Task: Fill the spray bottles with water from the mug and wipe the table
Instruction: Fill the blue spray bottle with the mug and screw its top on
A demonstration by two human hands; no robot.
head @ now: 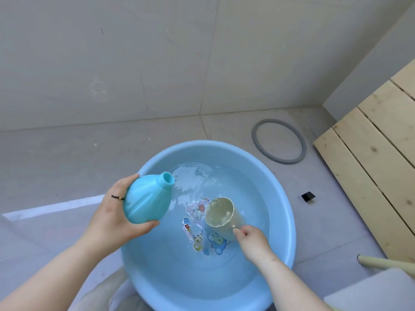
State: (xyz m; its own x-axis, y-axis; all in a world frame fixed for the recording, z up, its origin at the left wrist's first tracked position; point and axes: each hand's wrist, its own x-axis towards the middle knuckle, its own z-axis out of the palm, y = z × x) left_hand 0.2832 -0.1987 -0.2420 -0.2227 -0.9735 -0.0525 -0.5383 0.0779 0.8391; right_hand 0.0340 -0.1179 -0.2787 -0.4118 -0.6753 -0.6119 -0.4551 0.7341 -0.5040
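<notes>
A blue basin of water sits on the tiled floor. The left hand grips a capless turquoise bottle over its left rim. The right hand grasps a beige mug, dipped in the water.

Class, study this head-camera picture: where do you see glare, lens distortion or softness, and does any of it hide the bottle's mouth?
Head view: white glare ripples on the water in the basin behind the spray bottle; a bright band crosses the floor at left; wide-angle bending curves the wall joints and wooden slats; the forearms at the bottom edge look soft; the bottle's open mouth stays clear, as does the mug.
</notes>
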